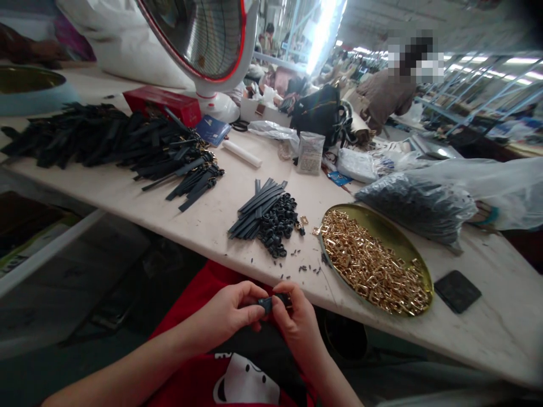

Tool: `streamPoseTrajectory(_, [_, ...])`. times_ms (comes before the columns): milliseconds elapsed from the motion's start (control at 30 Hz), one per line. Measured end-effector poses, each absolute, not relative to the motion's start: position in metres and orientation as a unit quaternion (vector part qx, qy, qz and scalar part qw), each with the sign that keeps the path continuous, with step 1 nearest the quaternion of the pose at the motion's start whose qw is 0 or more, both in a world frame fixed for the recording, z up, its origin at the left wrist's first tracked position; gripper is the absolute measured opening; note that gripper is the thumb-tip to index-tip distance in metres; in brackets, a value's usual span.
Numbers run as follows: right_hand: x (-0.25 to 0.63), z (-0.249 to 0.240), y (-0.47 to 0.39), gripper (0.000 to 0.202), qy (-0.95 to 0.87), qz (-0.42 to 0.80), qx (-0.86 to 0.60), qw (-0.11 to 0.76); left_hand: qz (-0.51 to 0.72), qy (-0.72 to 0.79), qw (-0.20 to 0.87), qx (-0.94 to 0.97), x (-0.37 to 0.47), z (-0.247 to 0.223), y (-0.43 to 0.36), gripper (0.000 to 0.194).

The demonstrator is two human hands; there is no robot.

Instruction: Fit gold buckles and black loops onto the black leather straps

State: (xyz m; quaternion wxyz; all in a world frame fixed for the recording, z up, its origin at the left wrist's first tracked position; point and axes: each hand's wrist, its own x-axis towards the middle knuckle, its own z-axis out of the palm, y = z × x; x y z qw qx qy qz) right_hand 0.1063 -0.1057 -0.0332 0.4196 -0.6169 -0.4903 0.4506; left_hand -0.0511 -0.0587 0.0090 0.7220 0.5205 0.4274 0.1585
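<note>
Between my fingertips, in front of the table's edge, is a small dark strap piece point(265, 304). My left hand point(241, 308) pinches it from the left, and my right hand point(293, 311) grips its other end, fingers bent around it. Much of the piece is hidden by the fingers. Beyond my hands a stack of flat dark straps point(258, 209) lies on the table point(203, 237), touching a pile of small dark loops point(280, 223). To the right, a round tray point(392, 229) holds many gold metal buckles point(369, 260).
Many finished-looking dark straps point(97, 135) cover the left of the table. Behind stand a red box point(163, 104) and a round heater or fan point(207, 39). A plastic bag point(424, 206) and a black square point(457, 291) are at right. A person point(384, 93) is farther back.
</note>
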Motion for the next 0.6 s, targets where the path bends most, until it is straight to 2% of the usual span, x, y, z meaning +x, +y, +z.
streamPoseTrajectory(167, [0.113, -0.029, -0.12, 0.005, -0.584, 0.445, -0.594, 0.33, 0.125, 0.424, 0.756, 0.483, -0.055, 0.0, -0.07, 0.026])
streamPoseTrajectory(367, [0.114, -0.024, -0.129, 0.008, -0.675, 0.426, -0.541, 0.265, 0.097, 0.423, 0.775, 0.458, -0.059, -0.012, -0.083, 0.026])
streamPoseTrajectory(500, [0.111, -0.034, -0.134, 0.008, -0.622, 0.45, -0.577, 0.279, 0.094, 0.418, 0.774, 0.465, -0.063, -0.011, -0.079, 0.03])
streamPoseTrajectory(600, [0.109, -0.041, -0.134, 0.01, -0.598, 0.438, -0.597, 0.306, 0.032, 0.4, 0.77, 0.497, -0.068, -0.01, -0.071, 0.021])
